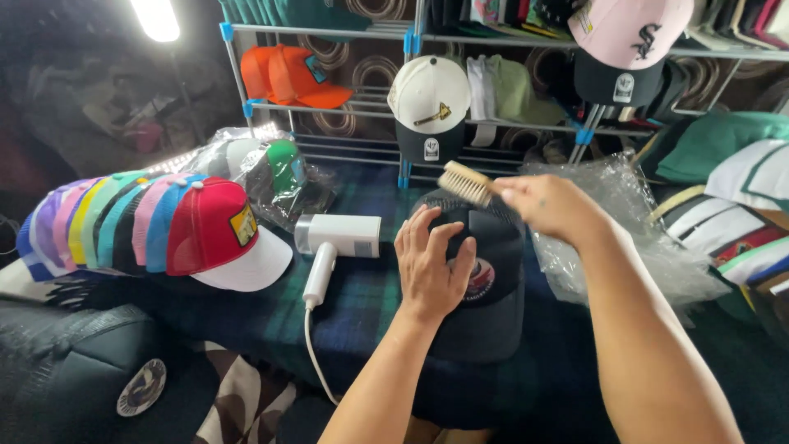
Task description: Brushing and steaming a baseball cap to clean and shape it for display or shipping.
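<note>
Two bare forearms, no sleeves in view, left hand (429, 265) and right hand (549, 205) ungloved, no rings or watch

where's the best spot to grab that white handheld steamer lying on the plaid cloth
Probably by its slim handle, coming from above. The white steamer lies flat on the plaid cloth, its boxy head toward the rack, too wide for a sure grip. The handle points toward the person, bare on both sides, with the cord trailing from its end. The left hand is nearest.
</note>
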